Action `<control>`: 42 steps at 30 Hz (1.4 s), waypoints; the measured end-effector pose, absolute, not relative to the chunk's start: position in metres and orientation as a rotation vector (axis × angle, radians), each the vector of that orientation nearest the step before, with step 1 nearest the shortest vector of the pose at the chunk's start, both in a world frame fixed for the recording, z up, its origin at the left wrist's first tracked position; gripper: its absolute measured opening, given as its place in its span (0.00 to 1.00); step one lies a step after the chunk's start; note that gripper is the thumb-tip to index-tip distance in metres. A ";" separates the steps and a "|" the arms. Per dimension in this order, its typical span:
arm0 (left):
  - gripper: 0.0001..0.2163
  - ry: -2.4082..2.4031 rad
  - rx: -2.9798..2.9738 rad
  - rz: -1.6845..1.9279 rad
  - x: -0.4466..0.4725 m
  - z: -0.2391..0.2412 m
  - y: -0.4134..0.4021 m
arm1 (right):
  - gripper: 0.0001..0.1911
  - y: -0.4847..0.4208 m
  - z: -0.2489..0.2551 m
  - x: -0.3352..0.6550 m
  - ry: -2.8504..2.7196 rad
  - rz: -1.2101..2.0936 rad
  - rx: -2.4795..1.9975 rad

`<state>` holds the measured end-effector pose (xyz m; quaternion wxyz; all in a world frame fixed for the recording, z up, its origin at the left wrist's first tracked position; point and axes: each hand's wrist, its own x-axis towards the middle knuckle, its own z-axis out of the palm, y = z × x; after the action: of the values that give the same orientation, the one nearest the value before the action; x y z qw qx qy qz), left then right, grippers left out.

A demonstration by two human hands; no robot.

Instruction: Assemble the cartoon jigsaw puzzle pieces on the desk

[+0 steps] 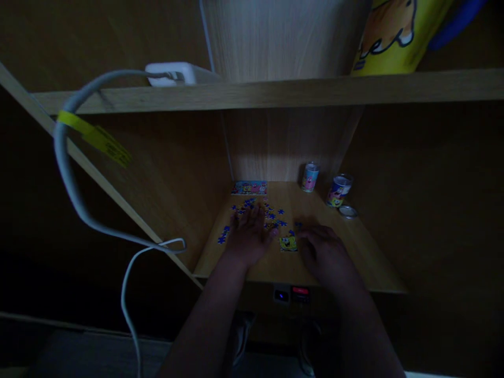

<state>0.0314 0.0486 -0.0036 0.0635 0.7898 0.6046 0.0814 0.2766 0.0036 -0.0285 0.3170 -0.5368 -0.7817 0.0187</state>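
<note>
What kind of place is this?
Probably a cupboard or shelf unit: there's an upper shelf, a lower shelf with puzzle pieces on it, and a wooden back wall.

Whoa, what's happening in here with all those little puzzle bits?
A person has both hands over a wooden shelf. The left hand is spread among loose puzzle pieces. The right hand is just beside a small yellow patch of puzzle; it's too dark to tell whether it holds a piece. Farther back are a picture card, two cans and a round lid.
</note>
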 end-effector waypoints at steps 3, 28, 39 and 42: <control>0.36 1.817 2.382 0.307 0.032 -0.005 0.052 | 0.11 0.003 -0.027 0.277 -2.067 0.050 -1.392; 0.04 1.851 2.346 0.904 0.011 -0.016 0.064 | 0.10 0.000 -0.024 0.280 -2.021 0.095 -1.410; 0.07 1.627 2.326 1.187 0.017 -0.004 0.032 | 0.12 -0.001 -0.022 0.278 -2.025 0.096 -1.387; 0.06 1.487 2.312 1.234 0.014 -0.004 0.022 | 0.14 -0.001 -0.023 0.278 -2.068 0.105 -1.323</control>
<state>0.0140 0.0223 -0.0044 0.0644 0.7657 0.4926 0.4086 0.2782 -0.0013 -0.0226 0.3352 -0.5073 -0.7929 0.0404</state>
